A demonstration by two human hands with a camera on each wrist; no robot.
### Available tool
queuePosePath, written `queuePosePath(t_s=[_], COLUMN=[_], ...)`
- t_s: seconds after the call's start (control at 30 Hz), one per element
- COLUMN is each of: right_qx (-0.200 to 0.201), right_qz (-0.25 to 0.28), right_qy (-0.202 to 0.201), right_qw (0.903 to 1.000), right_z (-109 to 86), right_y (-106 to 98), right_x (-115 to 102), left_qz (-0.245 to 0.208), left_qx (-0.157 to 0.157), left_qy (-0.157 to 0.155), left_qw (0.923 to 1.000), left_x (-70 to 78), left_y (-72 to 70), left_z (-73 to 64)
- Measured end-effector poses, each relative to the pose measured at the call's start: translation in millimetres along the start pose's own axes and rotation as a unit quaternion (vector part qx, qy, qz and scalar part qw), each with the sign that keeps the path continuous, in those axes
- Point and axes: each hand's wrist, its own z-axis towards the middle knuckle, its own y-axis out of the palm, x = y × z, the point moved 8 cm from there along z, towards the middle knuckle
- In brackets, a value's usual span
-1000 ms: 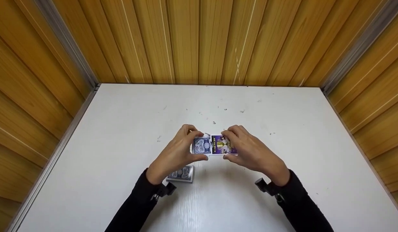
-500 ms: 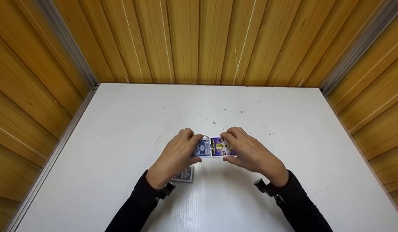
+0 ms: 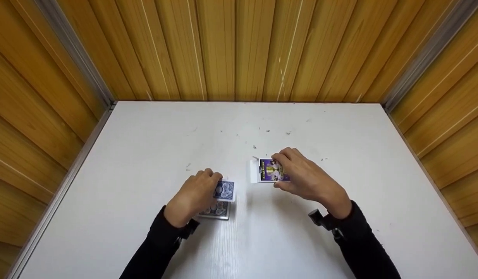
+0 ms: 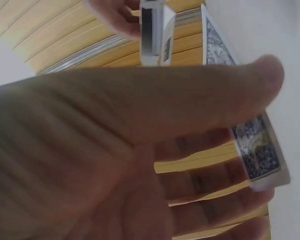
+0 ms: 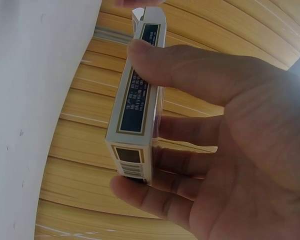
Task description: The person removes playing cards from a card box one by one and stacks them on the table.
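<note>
The step in hand looks like stacking: the left hand [image 3: 195,192] pinches a blue-backed packet [image 3: 226,190] over a similar stack [image 3: 219,209]; contact is unclear. The right hand [image 3: 306,176] grips the purple-fronted box [image 3: 270,170], flap [image 3: 255,171] open leftward. Setting down would call for squaring 2 sets of edges. White tabletop [image 3: 153,147] shows between the hands and beyond, the back wall [image 3: 219,50] well apart.
</note>
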Motion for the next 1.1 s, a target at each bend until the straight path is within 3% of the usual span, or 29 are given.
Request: queuePosePath(t_s=[0.17, 0.33, 0.6, 0.93, 1.1], right_qx=[0.008, 0.01, 0.008, -0.006, -0.001], right_qz=[0.0, -0.003, -0.001, 0.0, -0.005], right_qy=[-0.01, -0.003, 0.007, 0.013, 0.002], right_qw=[0.9999, 0.9999, 0.9999, 0.9999, 1.0], right_z=[0.1, -1.9, -3.6, -2.6, -3.3], right_y=[-4, -5, -5, -1, -1], right_x=[-1, 1, 2, 2, 2], left_qz=[0.033, 0.03, 0.029, 0.054, 0.056], left_qx=[-0.021, -0.036, -0.032, -0.021, -0.033], left_qy=[-0.003, -0.011, 0.008, 0.007, 0.004], left_qw=[0.9992, 0.9989, 0.999, 0.9983, 0.9979], left_x=[-4.5, -9.9, -2.5, -6.5, -7.3], left_y=[20.0, 32.7, 43.6, 50.5, 54.1], left_z=[-7.9, -15.0, -14.8, -10.9, -9.7])
